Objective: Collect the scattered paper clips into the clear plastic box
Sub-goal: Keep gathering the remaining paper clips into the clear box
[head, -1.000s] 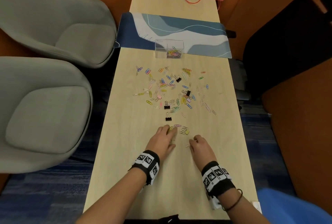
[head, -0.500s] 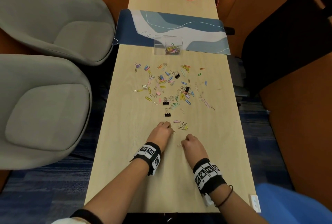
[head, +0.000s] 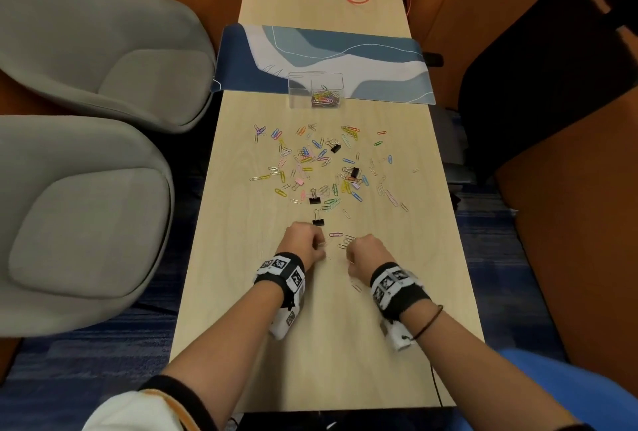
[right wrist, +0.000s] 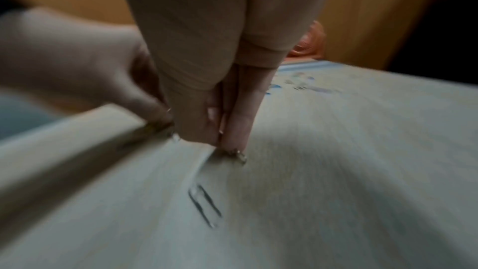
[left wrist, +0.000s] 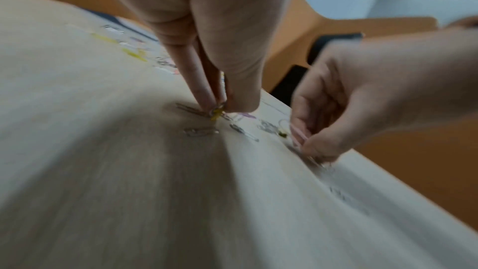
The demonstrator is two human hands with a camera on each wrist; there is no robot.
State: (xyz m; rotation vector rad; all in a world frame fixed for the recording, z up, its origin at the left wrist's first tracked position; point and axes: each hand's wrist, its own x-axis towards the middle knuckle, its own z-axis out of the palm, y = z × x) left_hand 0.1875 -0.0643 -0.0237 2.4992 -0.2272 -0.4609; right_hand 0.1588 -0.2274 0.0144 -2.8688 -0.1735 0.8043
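Both hands have drawn back toward the near edge of the desk [head: 241, 292] since a second ago, dragging clips with them. A yellow clip [left wrist: 216, 114] sits pinched under the left hand's [head: 303, 244] fingertips [left wrist: 207, 101] on the desk surface. The right hand [head: 366, 252] has its fingers curled down onto a silver clip [right wrist: 239, 153]; another silver clip [right wrist: 205, 205] lies loose just nearer. The scattered paper clips [head: 321, 168] cover mid-desk, and the clear plastic box [head: 316, 90] stands beyond them on the desk mat's [head: 379, 57] near edge.
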